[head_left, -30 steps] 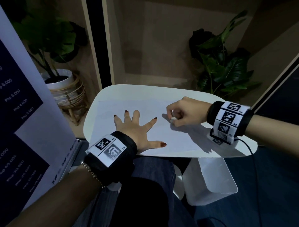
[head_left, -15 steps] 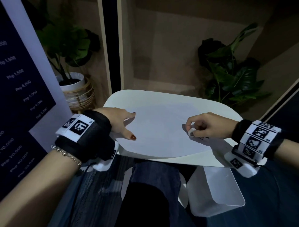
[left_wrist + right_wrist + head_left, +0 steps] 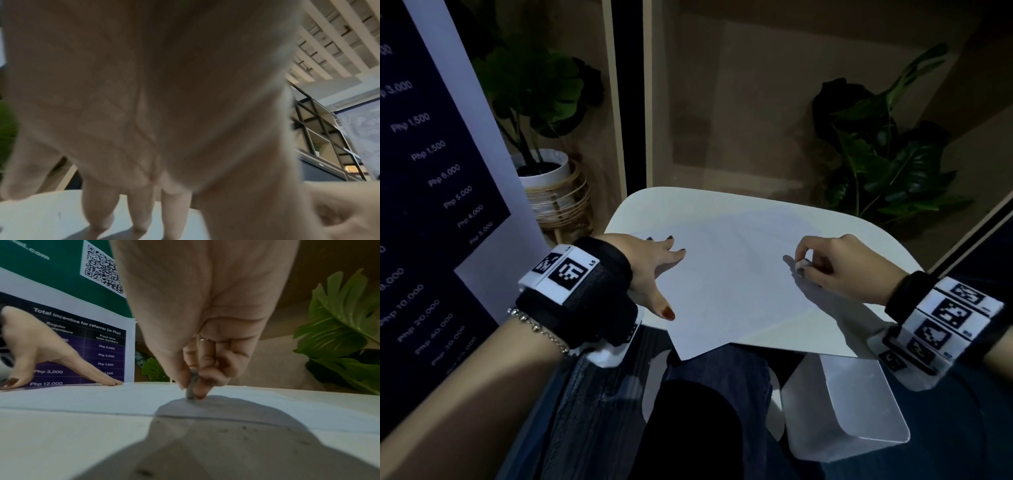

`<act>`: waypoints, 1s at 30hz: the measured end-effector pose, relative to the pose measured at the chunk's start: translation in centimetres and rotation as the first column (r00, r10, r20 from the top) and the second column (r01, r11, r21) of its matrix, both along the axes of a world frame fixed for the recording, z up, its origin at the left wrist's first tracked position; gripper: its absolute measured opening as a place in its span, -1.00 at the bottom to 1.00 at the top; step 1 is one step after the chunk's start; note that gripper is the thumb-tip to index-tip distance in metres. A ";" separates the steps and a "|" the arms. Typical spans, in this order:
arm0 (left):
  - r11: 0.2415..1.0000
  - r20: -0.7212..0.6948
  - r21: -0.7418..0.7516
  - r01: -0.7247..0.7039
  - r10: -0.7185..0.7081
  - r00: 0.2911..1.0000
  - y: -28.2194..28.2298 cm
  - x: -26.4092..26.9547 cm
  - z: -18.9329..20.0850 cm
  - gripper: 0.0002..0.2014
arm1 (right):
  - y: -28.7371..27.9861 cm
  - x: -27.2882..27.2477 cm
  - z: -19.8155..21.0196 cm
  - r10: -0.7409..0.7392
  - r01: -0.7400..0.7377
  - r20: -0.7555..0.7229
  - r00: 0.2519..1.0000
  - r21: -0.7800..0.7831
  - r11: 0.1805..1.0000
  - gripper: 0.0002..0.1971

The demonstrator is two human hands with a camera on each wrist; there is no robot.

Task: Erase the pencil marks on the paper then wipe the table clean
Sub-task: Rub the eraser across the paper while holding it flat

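Observation:
A white sheet of paper [image 3: 729,287] lies turned at an angle on the small white table [image 3: 859,233], one corner hanging over the near edge. My left hand [image 3: 654,270] lies flat with straight fingers on the paper's left edge; its fingertips [image 3: 139,227] touch the surface. My right hand [image 3: 839,267] pinches a small white eraser [image 3: 802,264] and holds its tip on the right part of the paper. In the right wrist view the eraser [image 3: 192,386] stands on end between thumb and fingers. Pencil marks are too faint to make out.
Dark eraser crumbs [image 3: 244,428] dot the table near my right wrist. A standing banner [image 3: 431,192] rises close on the left, a potted plant [image 3: 548,171] behind it and another plant [image 3: 887,164] at the back right. My knees [image 3: 698,411] sit under the near edge.
My left hand slid from the middle of the sheet to its left edge. The paper has turned, a corner now overhanging the near edge. My right hand kept the eraser and shifted right.

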State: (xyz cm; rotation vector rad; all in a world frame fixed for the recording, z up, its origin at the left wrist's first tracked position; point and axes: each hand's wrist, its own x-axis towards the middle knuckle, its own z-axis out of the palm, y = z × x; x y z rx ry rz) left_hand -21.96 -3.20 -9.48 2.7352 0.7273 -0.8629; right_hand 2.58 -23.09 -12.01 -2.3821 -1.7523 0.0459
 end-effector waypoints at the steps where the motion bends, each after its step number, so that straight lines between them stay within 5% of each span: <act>1: 1.000 0.000 0.003 0.003 -0.003 1.000 -0.1 0.0 -0.1 0.09 | -0.2 -0.8 0.1 0.020 -0.018 -0.040 0.999 0.037 0.999 -0.96; 8: 0.999 0.005 0.037 0.016 -0.016 1.000 -0.4 0.2 -0.7 0.10 | -1.7 -7.5 -0.7 0.086 0.003 -0.440 0.894 0.197 0.980 -0.94; 16: 0.996 -0.015 0.094 -0.002 0.004 1.000 -0.9 0.2 -1.0 0.07 | -2.9 -7.2 -3.7 -0.022 0.195 -0.489 0.872 0.305 0.932 -0.93; 26: 0.980 0.003 0.164 -0.109 0.110 0.994 -2.7 1.1 -1.7 -0.07 | -2.9 -6.3 -5.2 0.011 0.381 -0.639 0.769 0.472 0.795 -0.92; 30: 0.964 0.019 0.232 -0.130 0.129 0.991 -4.2 1.9 -2.3 -0.12 | -2.9 -6.2 -5.3 0.009 0.395 -0.675 0.738 0.443 0.805 -0.92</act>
